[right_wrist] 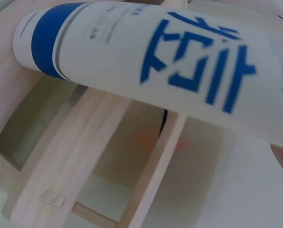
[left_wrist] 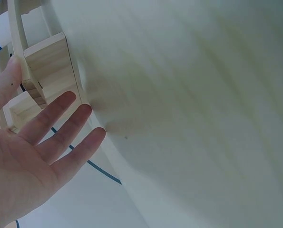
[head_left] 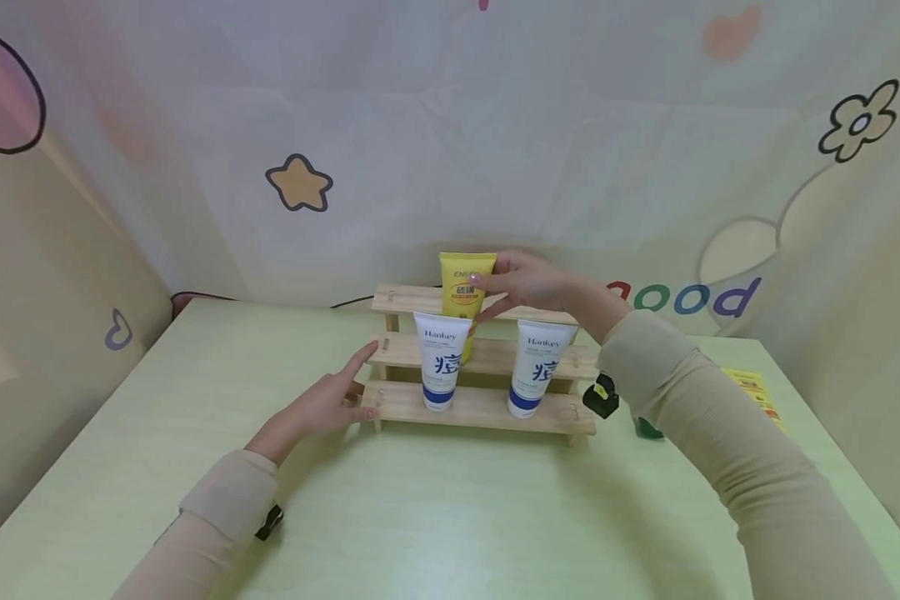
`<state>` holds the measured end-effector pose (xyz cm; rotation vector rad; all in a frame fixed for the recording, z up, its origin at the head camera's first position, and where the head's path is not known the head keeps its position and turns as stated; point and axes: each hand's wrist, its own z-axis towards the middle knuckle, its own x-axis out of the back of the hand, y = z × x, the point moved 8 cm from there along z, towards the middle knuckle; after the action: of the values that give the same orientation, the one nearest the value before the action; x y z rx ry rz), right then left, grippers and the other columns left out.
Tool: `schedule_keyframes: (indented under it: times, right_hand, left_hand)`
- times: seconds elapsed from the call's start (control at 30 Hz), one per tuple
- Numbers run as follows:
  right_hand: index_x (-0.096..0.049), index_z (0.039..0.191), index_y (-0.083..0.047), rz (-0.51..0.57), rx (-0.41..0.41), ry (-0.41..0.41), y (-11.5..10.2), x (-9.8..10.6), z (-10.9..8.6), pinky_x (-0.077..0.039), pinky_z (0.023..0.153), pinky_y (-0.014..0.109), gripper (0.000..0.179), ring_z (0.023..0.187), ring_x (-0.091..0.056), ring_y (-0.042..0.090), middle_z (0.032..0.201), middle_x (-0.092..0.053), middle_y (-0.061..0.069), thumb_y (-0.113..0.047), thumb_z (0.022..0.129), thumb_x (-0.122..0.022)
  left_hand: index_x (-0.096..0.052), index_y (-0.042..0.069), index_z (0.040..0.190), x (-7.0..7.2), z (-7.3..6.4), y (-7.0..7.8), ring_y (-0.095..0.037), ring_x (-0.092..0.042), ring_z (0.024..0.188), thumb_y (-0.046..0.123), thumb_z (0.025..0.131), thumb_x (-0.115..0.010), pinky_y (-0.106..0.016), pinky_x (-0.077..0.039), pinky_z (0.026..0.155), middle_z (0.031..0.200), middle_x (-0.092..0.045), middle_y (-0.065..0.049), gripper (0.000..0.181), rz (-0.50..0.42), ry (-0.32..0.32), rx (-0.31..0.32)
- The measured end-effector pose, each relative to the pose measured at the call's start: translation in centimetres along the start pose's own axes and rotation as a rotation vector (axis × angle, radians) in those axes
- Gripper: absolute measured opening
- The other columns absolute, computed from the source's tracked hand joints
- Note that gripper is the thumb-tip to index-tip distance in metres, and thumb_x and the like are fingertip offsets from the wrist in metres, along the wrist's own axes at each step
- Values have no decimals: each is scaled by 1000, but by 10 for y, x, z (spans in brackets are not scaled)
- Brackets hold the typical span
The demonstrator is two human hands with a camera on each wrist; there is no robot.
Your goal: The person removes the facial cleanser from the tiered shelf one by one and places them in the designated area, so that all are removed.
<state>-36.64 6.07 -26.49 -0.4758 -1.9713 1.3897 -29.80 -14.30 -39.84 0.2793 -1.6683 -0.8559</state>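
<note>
A three-tier wooden rack (head_left: 487, 406) stands on the table. Two white tubes with blue bands stand on its lowest tier, a left one (head_left: 442, 358) and a right one (head_left: 542, 367); a white tube (right_wrist: 131, 47) fills the top of the right wrist view. My right hand (head_left: 528, 283) pinches a yellow tube (head_left: 467, 275) by its side, upright over the middle tier. The left white tube hides part of its lower end. My left hand (head_left: 328, 404) touches the rack's left end with thumb and forefinger, its other fingers stretched out in the left wrist view.
Right of the rack, a yellow item (head_left: 753, 393) and a dark green object (head_left: 648, 428) lie partly behind my right sleeve. A printed cloth (head_left: 495, 167) hangs behind the table. Black clips (head_left: 602, 397) hang at both wrists.
</note>
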Motion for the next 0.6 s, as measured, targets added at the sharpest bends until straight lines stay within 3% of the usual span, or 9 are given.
schedule_keyframes:
  times: [0.33,0.6]
  right_hand:
    - [-43,127,3,-30,42,130,-10,37,-32,-47,85,39,36,107,-56,29,122,-52,19,-14,96,-46]
    - [-39,130,2,-68,28,254,-4,73,-72,-45,87,42,41,110,-53,27,125,-50,17,-19,96,-48]
  left_hand:
    - [-1,24,147,0,2,1,-38,-53,107,22,84,-66,-52,-39,89,118,-54,-28,91,3,5,5]
    - [-1,22,147,-1,2,1,-38,-53,106,20,84,-66,-52,-39,89,117,-54,-29,91,-4,4,-12]
